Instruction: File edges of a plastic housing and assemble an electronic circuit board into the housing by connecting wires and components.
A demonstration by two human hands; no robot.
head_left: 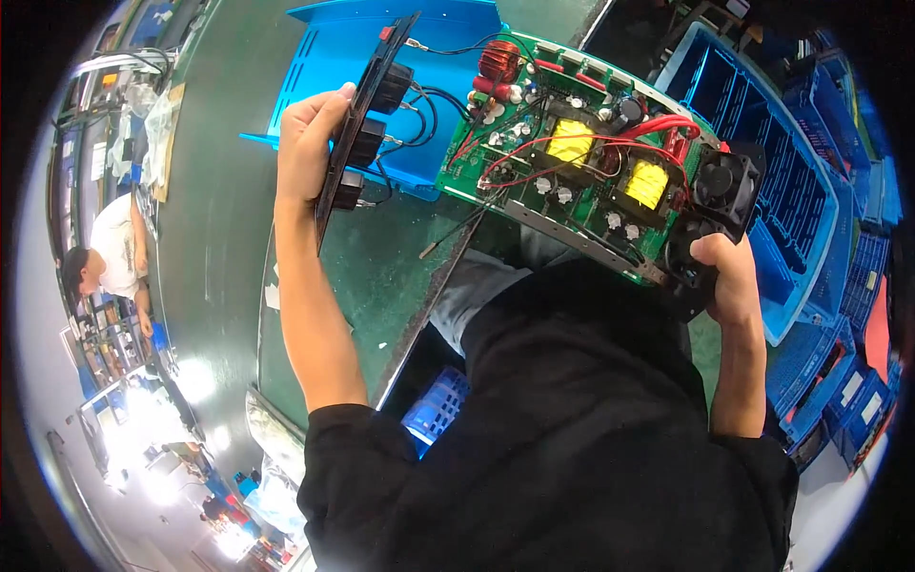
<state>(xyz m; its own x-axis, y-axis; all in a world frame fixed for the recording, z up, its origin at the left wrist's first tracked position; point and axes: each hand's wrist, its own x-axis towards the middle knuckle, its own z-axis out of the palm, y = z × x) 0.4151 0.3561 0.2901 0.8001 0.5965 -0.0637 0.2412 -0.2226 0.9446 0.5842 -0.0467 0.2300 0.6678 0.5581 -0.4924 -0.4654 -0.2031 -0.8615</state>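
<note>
Green workbench (pixel 381 296), blue crates (pixel 827 229), circuit board (pixel 519 160)

Electronics assembly workshop, by look of it: wired circuit board (pixel 589 153), blue metal casing (pixel 329 81) on green worktop (pixel 396 300), large blue crate (pixel 827 219), more crates (pixel 810 377) stacked beyond, another person (pixel 116 250) near cluttered shelving (pixel 71 181), bright lights (pixel 143 419).

right fingers (pixel 707 250) mostly hidden
</note>
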